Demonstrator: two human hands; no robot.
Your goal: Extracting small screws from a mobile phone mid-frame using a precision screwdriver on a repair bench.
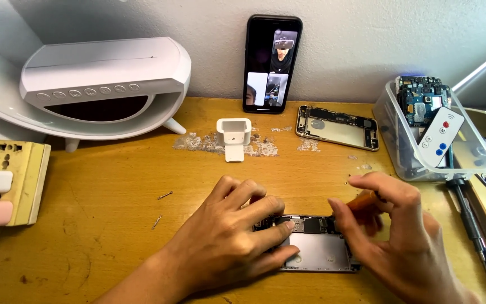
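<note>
At lower centre, the left hand (pixel 237 236) pressed flat on an opened phone (pixel 310 247), steadying it, while the right hand (pixel 392 225) pinched an orange-handled screwdriver (pixel 362 200) over it.

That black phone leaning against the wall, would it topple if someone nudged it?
Probably. The black phone stands nearly upright on its narrow bottom edge, leaning against the wall, so a sideways nudge would likely slide or tip it. Its glossy glass face looks slippery and breakable.

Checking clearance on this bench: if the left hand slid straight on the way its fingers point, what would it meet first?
The left hand points right across the opened phone; it would probably meet the right hand first, at the orange-handled tool, though depth is unclear.
</note>
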